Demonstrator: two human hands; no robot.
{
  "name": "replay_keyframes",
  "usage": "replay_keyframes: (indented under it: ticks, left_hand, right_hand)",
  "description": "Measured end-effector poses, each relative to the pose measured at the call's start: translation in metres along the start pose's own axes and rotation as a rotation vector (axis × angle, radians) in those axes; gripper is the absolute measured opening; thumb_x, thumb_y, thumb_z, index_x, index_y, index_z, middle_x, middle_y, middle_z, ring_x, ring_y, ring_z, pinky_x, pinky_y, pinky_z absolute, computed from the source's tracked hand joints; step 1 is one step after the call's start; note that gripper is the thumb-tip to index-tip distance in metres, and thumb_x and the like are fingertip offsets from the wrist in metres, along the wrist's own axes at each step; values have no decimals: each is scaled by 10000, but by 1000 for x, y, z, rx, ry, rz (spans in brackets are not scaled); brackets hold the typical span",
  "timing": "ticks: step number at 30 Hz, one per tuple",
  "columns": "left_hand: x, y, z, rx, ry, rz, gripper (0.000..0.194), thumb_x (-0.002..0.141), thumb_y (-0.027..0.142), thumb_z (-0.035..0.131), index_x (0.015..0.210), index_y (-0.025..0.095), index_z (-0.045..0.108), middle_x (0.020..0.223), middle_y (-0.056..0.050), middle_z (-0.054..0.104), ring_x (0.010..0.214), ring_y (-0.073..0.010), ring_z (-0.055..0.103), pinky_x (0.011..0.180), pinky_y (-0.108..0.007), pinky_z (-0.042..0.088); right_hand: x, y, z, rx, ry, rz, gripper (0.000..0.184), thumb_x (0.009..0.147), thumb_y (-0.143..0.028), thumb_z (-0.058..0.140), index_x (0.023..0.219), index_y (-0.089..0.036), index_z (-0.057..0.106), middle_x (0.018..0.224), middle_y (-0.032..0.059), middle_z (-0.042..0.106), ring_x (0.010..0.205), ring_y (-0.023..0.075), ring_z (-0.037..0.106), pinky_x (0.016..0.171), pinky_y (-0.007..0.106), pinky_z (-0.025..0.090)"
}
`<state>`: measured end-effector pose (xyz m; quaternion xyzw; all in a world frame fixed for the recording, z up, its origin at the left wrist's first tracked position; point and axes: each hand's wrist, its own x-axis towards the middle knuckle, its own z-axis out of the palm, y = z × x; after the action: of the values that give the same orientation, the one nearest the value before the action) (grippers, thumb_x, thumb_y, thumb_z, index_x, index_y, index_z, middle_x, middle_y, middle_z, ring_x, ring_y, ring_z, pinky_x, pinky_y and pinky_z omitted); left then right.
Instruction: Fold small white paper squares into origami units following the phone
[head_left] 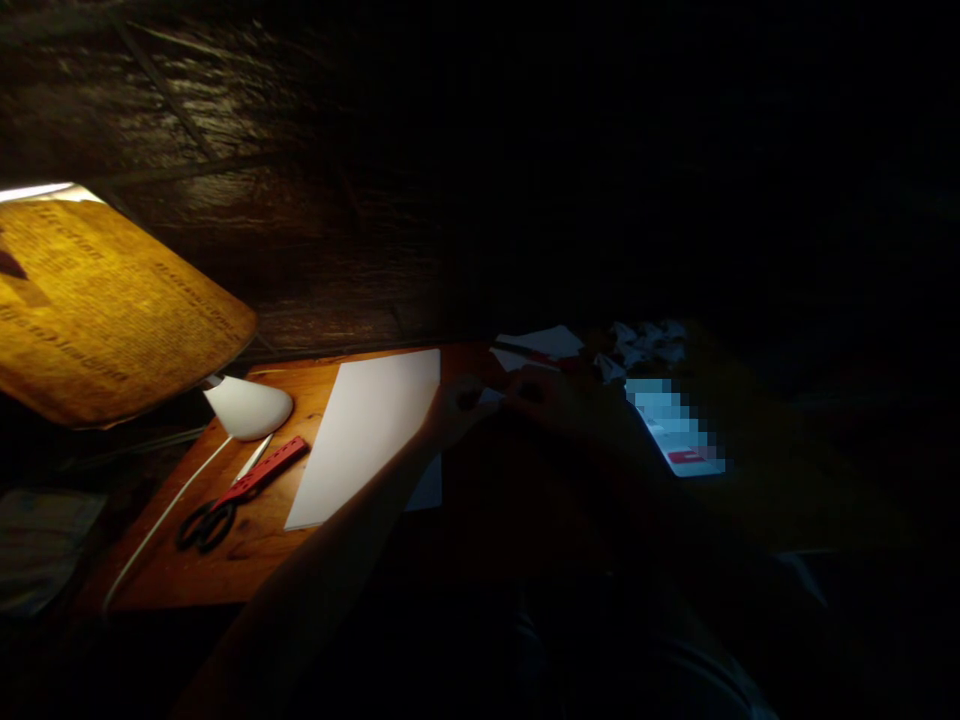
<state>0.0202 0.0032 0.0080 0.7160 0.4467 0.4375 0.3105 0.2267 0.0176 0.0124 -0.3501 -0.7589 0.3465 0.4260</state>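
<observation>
Above the middle of the wooden table (255,560), my left hand (456,408) is closed, fingertips pinching a small folded piece of white paper (491,396). My right hand (538,398) meets it from the other side, its fingers closed on the same paper. Deep shadow covers most of the right hand, and the paper's exact shape is too dark to make out. Under my left forearm lies a stack of white paper sheets (367,430). Just beyond my hands rest more white paper pieces (540,345), with a dark, slim item across them.
A lamp with a yellow printed shade (112,310) and white base (251,407) stands at the left. Near it lie black-handled scissors (206,525) and a red strip with holes (270,468). At right are a lit phone (675,430) and several small folded paper pieces (645,343).
</observation>
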Motion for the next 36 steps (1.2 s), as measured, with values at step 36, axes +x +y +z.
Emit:
replay_keyframes:
  ticks: [36]
  left_hand:
    - [0,-2,0,-54,87,170,206,726,335,816,668,197,674,783,-32,655,761,-163,614,740,-322,511]
  right_hand:
    - [3,2,-4,-393,-67,-109,80,793,-174,697,864,-199,723,893,53,690,823,202,613,724,302,442]
